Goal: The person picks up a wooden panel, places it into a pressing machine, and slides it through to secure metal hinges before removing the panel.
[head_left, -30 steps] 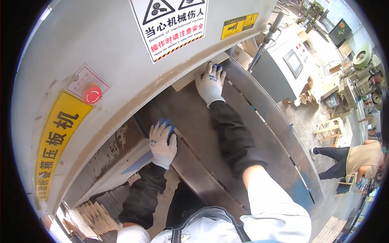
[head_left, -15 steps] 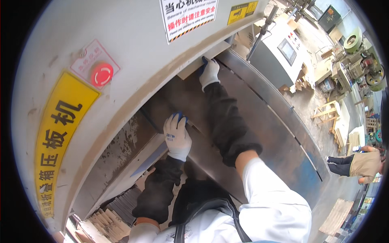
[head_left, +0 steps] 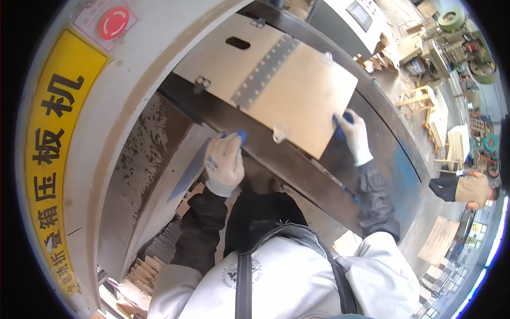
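Observation:
A pale plywood panel lies on the dark metal bed of a press. A grey riveted metal strip crosses it, small metal clips sit along its edges, and an oblong slot is cut near its far left end. My right hand, in a white glove with blue fingertips, grips the panel's right corner edge. My left hand, gloved alike, rests with its fingers on the bed's near edge, apart from the panel and holding nothing.
The press's pale body curves along the left, with a red stop button and a yellow label. Beyond the bed stands a control cabinet. Wood strips are stacked low at left. Another person stands far right.
The panel, earlier mostly under the press, is now out on the bed. My right hand has moved right and nearer, to the panel's corner. My left hand stays at the bed edge.

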`<state>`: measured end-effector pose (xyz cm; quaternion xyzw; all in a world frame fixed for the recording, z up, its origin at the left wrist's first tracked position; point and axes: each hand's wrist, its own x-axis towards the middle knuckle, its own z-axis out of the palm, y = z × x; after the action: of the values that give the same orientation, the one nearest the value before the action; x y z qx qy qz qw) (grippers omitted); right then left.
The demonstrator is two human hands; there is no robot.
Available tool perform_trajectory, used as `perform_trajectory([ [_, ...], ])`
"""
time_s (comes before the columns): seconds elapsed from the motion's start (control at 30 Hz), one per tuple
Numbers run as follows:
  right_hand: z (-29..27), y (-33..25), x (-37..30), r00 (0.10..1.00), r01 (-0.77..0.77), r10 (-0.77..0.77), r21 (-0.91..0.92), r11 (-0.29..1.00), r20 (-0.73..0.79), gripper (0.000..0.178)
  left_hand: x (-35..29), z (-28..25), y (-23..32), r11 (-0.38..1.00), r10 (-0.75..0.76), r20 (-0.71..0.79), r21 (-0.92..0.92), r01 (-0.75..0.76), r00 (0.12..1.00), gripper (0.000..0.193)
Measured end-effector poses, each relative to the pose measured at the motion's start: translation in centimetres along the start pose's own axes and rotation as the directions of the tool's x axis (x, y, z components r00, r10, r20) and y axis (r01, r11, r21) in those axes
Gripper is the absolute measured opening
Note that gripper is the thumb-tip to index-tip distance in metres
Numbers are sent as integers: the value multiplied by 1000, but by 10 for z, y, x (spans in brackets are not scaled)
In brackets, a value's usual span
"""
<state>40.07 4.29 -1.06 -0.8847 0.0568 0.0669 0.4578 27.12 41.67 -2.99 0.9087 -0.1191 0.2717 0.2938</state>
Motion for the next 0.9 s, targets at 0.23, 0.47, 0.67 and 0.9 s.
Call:
perform_trajectory([
  [0.23,-54,73,-79,922,285,-385,-632,721,-23,79,12,35,25,975,-18,107,222,-7,994,37],
  [0.47,-39,77,-77,916,302,-400,-616,727,-23,72,73,107,28,951,75,448,237,-200,891,52],
  [0.67,-42,72,-79,927,291,-376,-605,741,-14,73,164,184,24,940,102,422,256,-226,901,58],
  [0.9,-74,84,-105,962,169,-273,-748,641,-16,69,137,194,66,965,183,491,78,-252,852,53],
])
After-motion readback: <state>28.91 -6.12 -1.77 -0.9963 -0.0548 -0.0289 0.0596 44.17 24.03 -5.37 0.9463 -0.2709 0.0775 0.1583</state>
